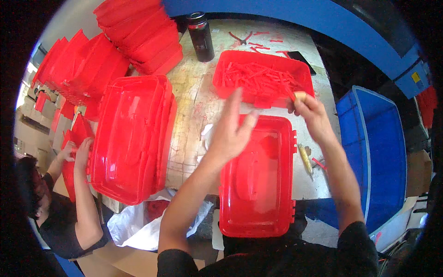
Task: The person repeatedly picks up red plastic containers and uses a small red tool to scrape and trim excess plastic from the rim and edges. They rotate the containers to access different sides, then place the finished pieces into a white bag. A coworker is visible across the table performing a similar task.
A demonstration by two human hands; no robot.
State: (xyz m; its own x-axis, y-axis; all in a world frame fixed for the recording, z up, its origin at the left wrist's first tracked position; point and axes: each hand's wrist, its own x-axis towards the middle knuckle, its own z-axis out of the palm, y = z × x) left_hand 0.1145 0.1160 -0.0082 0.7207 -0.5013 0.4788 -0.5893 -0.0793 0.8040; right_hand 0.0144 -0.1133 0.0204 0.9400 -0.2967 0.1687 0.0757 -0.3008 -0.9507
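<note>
In front of me lies a red plastic box part (272,184), shallow, with hinge-like tabs along its right side. My left hand (233,134) is over its upper left corner, fingers spread, holding nothing; it is slightly blurred. Beyond it stands a red bin (222,87) full of small red plastic strips (258,78). At the bin's near right corner my right hand (310,111) is closed, with a red plastic strip (290,91) apparently pinched in its fingers. A yellowish band (300,95) wraps one finger of that hand.
Stacked red box parts (129,138) stand at left, with more stacks (138,34) behind. A co-worker (69,217) handles red parts there. A black bottle (201,39), pliers (242,39), a dark phone (302,60) and a yellow-handled tool (305,159) rest on the table. Blue crate (362,152) at right.
</note>
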